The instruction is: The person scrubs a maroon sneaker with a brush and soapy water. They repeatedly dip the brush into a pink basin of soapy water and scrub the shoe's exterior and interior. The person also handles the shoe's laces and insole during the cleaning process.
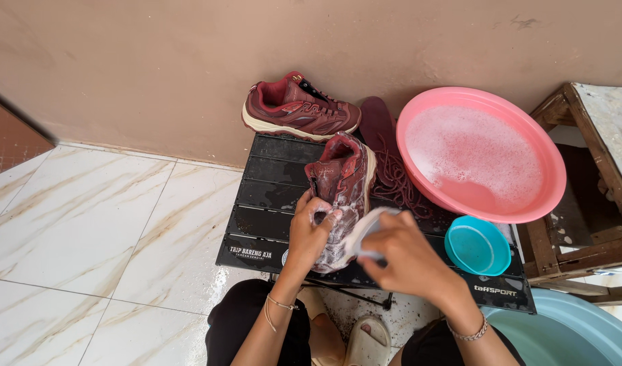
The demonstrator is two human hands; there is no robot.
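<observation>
Maroon sneaker, wet and streaked with white suds, lies on the black slatted folding table, toe toward the person and heel toward the wall. At its 9 o'clock side the left hand clasps the shoe's toe end, fingers curled over the soapy upper and thumb tucked against the side, a firm hold on the shoe. At the shoe's 4 o'clock the right hand is closed round a pale scrubbing brush, whose head rests against the lathered toe; the fingers wrap the handle tightly. Both wrists carry thin bracelets.

A second maroon sneaker sits at 12 o'clock from the held one, at the table's far edge against the tan wall, dry-looking and upright on its cream sole. At 2 o'clock a dark red insole leans by the wall, and a tangle of maroon laces lies on the table just beside the held shoe. A pink basin of foamy water stands at 3 o'clock, partly on the table and touching a wooden stand. A small turquoise bowl rests just below the basin's rim, at 4 o'clock. A pale blue tub fills the lower right corner. Marble-patterned floor tiles spread out at 9 o'clock.
</observation>
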